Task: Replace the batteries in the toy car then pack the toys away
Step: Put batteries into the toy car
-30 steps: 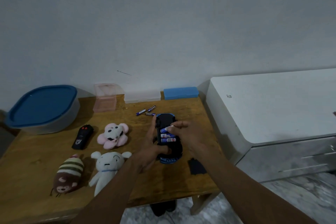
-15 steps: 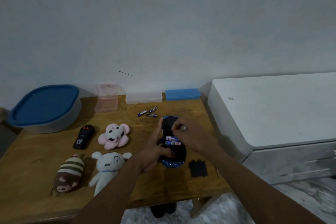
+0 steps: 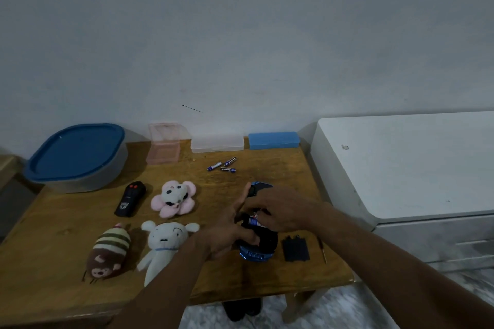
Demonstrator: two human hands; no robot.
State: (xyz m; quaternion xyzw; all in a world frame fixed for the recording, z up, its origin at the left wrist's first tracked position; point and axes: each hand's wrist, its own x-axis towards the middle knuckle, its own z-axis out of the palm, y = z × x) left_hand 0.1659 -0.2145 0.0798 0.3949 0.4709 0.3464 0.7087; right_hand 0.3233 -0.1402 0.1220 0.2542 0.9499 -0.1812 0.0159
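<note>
A blue and black toy car (image 3: 263,244) lies upside down on the wooden table (image 3: 53,243), its battery bay open. My left hand (image 3: 230,232) holds the car's left side, thumb curled over its underside. My right hand (image 3: 278,208) reaches over the bay and its fingers pinch a battery (image 3: 254,221) in the bay. The black battery cover (image 3: 295,248) lies to the right of the car, a thin screwdriver (image 3: 323,250) beside it. Three loose batteries (image 3: 223,164) lie further back.
A black remote (image 3: 130,198), a pink plush (image 3: 173,198), a white plush (image 3: 164,246) and a striped brown plush (image 3: 109,252) lie at left. A blue-lidded tub (image 3: 77,155), pink box (image 3: 163,151), clear case (image 3: 217,144) and blue case (image 3: 273,140) line the back. A white cabinet (image 3: 406,168) stands to the right.
My right hand has slid from the far end of the battery bay toward its middle and now covers most of the batteries. My left hand keeps its hold on the car.
</note>
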